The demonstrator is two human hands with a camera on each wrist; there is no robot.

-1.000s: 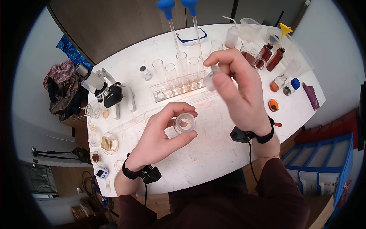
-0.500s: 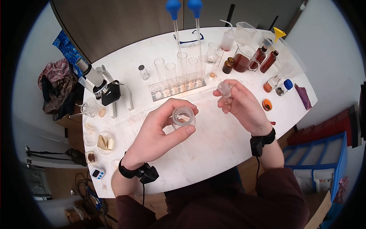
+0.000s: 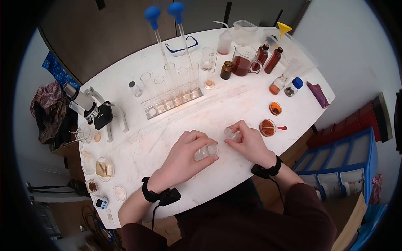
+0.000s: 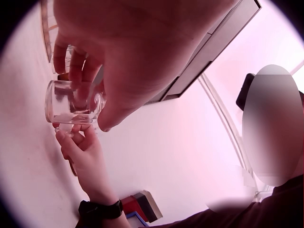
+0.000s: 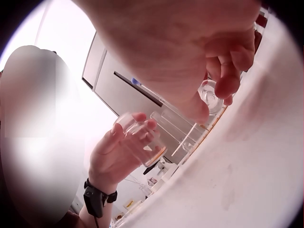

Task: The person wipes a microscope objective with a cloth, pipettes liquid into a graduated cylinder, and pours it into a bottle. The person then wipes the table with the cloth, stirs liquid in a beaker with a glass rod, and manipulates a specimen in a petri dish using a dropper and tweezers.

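Note:
Over the front middle of the white table, my left hand [image 3: 178, 161] grips a small clear glass bottle [image 3: 205, 153] between thumb and curled fingers. The bottle is tilted over on its side, and its clear wall shows again in the left wrist view [image 4: 66, 108]. Just to the right, my right hand [image 3: 250, 145] pinches a clear glass stopper [image 3: 230, 134] between thumb and fingers. A small gap separates stopper and bottle in the head view. In the right wrist view the fingers partly cover the stopper [image 5: 209, 95].
Behind the hands stands a rack [image 3: 173, 105] of test tubes, two with blue-bulbed pipettes. A microscope [image 3: 102, 115] stands left. At right are an orange-filled dish [image 3: 267, 128], a brown bottle [image 3: 226, 70] and a beaker [image 3: 241, 66] of dark red liquid. Petri dishes [image 3: 119, 193] line the left side.
My right hand has come down from its raised position to beside the left hand, still holding the stopper. My left hand has lowered slightly and tipped the bottle over. The head view has shifted.

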